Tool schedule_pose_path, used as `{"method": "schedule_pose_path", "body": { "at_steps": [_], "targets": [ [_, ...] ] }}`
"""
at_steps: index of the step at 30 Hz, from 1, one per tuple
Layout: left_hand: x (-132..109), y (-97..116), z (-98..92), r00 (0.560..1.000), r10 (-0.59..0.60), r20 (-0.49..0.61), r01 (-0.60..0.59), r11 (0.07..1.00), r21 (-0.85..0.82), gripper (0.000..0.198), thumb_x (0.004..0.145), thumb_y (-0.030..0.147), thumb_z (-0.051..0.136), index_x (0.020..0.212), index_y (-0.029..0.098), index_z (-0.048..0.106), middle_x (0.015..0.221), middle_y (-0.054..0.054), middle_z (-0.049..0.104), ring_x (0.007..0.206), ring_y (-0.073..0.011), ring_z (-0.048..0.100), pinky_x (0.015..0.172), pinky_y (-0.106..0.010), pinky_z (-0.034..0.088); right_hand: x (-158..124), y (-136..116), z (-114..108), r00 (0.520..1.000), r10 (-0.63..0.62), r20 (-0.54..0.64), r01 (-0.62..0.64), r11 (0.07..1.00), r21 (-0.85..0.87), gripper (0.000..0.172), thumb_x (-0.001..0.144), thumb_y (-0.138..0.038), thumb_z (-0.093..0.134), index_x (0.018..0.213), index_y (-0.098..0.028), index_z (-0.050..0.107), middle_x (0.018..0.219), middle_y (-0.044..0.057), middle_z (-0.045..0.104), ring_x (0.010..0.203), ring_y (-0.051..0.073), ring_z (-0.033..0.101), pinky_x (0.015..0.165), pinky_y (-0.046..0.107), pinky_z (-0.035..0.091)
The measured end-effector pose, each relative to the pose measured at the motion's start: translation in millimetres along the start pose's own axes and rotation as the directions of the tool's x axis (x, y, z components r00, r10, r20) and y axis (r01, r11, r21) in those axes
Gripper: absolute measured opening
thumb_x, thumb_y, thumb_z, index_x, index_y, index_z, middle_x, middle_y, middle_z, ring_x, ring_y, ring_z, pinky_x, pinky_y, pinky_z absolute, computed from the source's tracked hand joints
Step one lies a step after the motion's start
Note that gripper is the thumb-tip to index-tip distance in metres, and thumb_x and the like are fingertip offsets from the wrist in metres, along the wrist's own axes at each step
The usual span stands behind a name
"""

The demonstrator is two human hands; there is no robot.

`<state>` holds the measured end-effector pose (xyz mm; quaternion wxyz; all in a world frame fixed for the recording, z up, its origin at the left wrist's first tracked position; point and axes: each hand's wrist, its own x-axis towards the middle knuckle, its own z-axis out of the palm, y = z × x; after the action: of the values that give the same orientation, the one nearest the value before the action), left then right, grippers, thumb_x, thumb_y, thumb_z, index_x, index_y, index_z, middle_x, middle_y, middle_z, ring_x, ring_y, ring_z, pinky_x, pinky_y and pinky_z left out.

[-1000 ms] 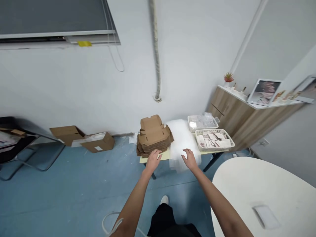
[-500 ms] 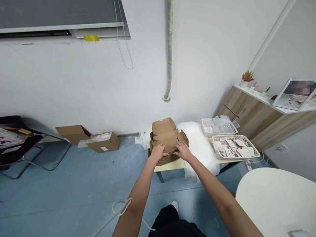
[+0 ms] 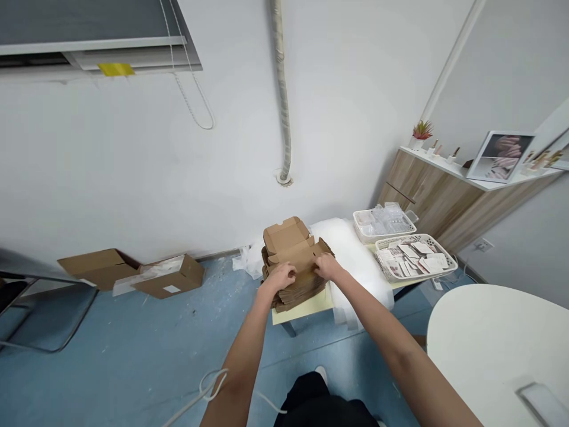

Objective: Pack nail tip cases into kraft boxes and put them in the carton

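A stack of flattened brown cardboard boxes (image 3: pixel 299 290) lies on a pale yellow table (image 3: pixel 306 309). The topmost cardboard box (image 3: pixel 297 256) is partly unfolded, its lid flap leaning back toward the wall. My left hand (image 3: pixel 281 277) is closed at its near left edge, with fingers curled over the cardboard. At the right side flap, my right hand (image 3: pixel 326 266) is closed with its fingertips bent around the card. Exactly how each fingertip grips is hard to see. White foam wrap (image 3: pixel 351 249) lies right beside the stack.
Two white baskets hold clear plastic pieces (image 3: pixel 386 219) and small cards (image 3: pixel 415 259). A wooden cabinet (image 3: pixel 427 196) stands at the right, and a round white table (image 3: pixel 493 332) is near me. Opened cartons (image 3: pixel 173 284) and a black chair (image 3: pixel 48 320) are at left; a white cable (image 3: pixel 191 403) hangs by my left arm.
My fingers have curled in from lying across the top box to closing at its sides. The view has turned slightly right.
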<state>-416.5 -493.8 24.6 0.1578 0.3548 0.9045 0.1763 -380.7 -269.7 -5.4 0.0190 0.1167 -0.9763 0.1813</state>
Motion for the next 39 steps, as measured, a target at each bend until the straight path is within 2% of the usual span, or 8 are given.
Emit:
{"method": "schedule_pose_path", "body": {
  "at_steps": [5, 8, 17, 23, 27, 30, 33, 39],
  "targets": [
    [-8, 13, 18.9, 0.983, -0.014, -0.184, 0.046, 0.984, 0.172, 0.039, 0.079, 0.014, 0.058, 0.117, 0.019, 0.060, 0.132, -0.013, 0.054, 0.121, -0.0266, 0.052, 0.099, -0.037, 0.043, -5, -15, -8, 0.997, -0.071, -0.017, 0.068, 0.985, -0.156, 0.027, 0.079, -0.002, 0.048, 0.092, -0.016, 0.067, 0.093, 0.014, 0.071, 0.095, 0.026, 0.062, 0.089, 0.036, 0.042],
    [-13, 20, 15.9, 0.981, -0.024, -0.191, 0.058, 0.984, 0.170, 0.044, 0.083, 0.012, 0.054, 0.126, 0.022, 0.057, 0.139, -0.012, 0.053, 0.124, -0.0267, 0.053, 0.101, -0.038, 0.042, -13, -20, -22, 0.988, -0.144, -0.062, 0.130, 0.974, -0.188, 0.029, 0.084, -0.003, 0.040, 0.095, -0.017, 0.063, 0.089, 0.011, 0.070, 0.092, 0.024, 0.061, 0.094, 0.037, 0.041],
    [-16, 53, -3.0, 0.984, -0.114, -0.137, 0.150, 0.944, 0.293, 0.037, 0.096, 0.019, 0.037, 0.120, 0.022, 0.065, 0.090, -0.011, 0.074, 0.089, -0.0258, 0.070, 0.079, -0.034, 0.051, -34, -22, -65, 0.987, -0.139, -0.086, 0.101, 0.933, -0.345, 0.025, 0.087, -0.004, 0.044, 0.107, -0.013, 0.056, 0.088, 0.010, 0.068, 0.092, 0.022, 0.061, 0.101, 0.037, 0.036],
    [-26, 58, 10.3, 0.981, -0.092, -0.172, 0.142, 0.942, 0.305, 0.036, 0.097, 0.019, 0.035, 0.121, 0.023, 0.062, 0.097, -0.010, 0.074, 0.088, -0.0235, 0.071, 0.077, -0.031, 0.052, -47, -23, -49, 0.978, -0.178, -0.108, 0.123, 0.913, -0.389, 0.036, 0.088, -0.010, 0.048, 0.123, -0.015, 0.055, 0.125, 0.013, 0.062, 0.124, 0.025, 0.046, 0.112, 0.046, 0.025],
    [-37, 51, 24.3, 0.969, -0.073, -0.234, 0.131, 0.962, 0.241, 0.038, 0.097, 0.019, 0.034, 0.123, 0.024, 0.061, 0.108, -0.009, 0.072, 0.095, -0.0224, 0.069, 0.085, -0.034, 0.053, -40, -29, -39, 0.977, -0.208, -0.054, 0.164, 0.886, -0.434, 0.025, 0.090, -0.008, 0.045, 0.098, -0.016, 0.067, 0.100, 0.010, 0.071, 0.110, 0.025, 0.054, 0.117, 0.052, 0.014],
    [-43, 41, 36.7, 0.928, -0.034, -0.370, 0.129, 0.964, 0.233, 0.036, 0.096, 0.023, 0.037, 0.124, 0.020, 0.060, 0.121, -0.011, 0.067, 0.118, -0.0254, 0.059, 0.109, -0.047, 0.038, -32, -31, -39, 0.974, -0.228, 0.009, 0.208, 0.868, -0.451, 0.026, 0.087, -0.004, 0.045, 0.089, -0.016, 0.069, 0.086, 0.008, 0.071, 0.093, 0.023, 0.059, 0.118, 0.050, 0.015],
    [-48, 30, 47.5, 0.835, -0.124, -0.536, 0.274, 0.939, 0.209, 0.046, 0.092, 0.029, 0.047, 0.136, 0.016, 0.049, 0.142, -0.016, 0.051, 0.139, -0.0325, 0.037, 0.116, -0.063, 0.012, -27, -28, -41, 0.965, -0.262, -0.002, 0.231, 0.855, -0.465, 0.028, 0.086, -0.003, 0.043, 0.087, -0.016, 0.068, 0.083, 0.008, 0.071, 0.088, 0.023, 0.060, 0.119, 0.050, 0.015],
    [-51, 12, 60.6, 0.750, -0.361, -0.555, 0.449, 0.893, 0.026, 0.078, 0.086, 0.042, 0.054, 0.151, 0.014, 0.021, 0.149, -0.019, 0.042, 0.146, -0.0325, 0.019, 0.116, -0.063, 0.011, -39, -10, -44, 0.953, -0.294, -0.071, 0.226, 0.849, -0.478, 0.027, 0.087, -0.003, 0.043, 0.084, -0.017, 0.066, 0.086, 0.009, 0.071, 0.089, 0.023, 0.060, 0.119, 0.049, 0.016]
  ]
}}
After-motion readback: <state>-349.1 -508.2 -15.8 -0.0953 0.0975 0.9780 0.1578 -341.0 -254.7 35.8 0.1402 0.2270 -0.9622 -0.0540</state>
